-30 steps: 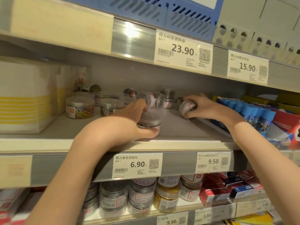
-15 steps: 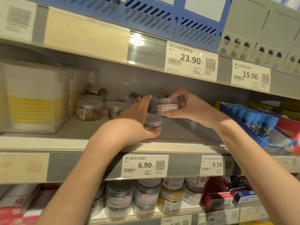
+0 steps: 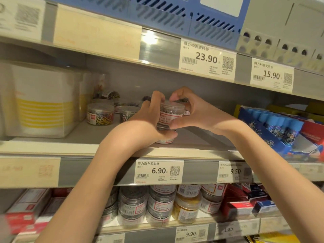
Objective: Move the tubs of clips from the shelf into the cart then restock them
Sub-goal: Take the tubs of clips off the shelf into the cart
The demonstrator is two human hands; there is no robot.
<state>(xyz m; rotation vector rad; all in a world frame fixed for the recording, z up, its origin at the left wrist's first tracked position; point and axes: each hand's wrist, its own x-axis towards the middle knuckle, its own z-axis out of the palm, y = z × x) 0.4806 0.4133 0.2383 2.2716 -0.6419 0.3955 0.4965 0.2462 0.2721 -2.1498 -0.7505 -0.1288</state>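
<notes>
Both hands are closed together on a short stack of clip tubs that stands at the front edge of the middle shelf [image 3: 52, 148], just above the 6.90 price tag [image 3: 158, 171]. The left hand [image 3: 149, 118] wraps the stack from its side, thumb low by the bottom tub [image 3: 164, 140] and fingers up behind the top tub [image 3: 171, 111]. The right hand [image 3: 191, 111] pinches that top tub, fingertips over the lid and thumb against its label. Held this way, one tub is likely being seated squarely on the other so the pair can travel as one load; whether they are headed out to the cart or being set back, I cannot tell, and no cart is in view.

The top tub is clear plastic with a white label and what look like dark metal clips inside. Left of the stack and further back, a tub of coloured paper clips [image 3: 100, 114] stands by itself, with more clip tubs [image 3: 128, 112] beside and behind it. On the shelf under the price tag, stacked tubs [image 3: 161, 206] hold silver and yellowish contents
</notes>
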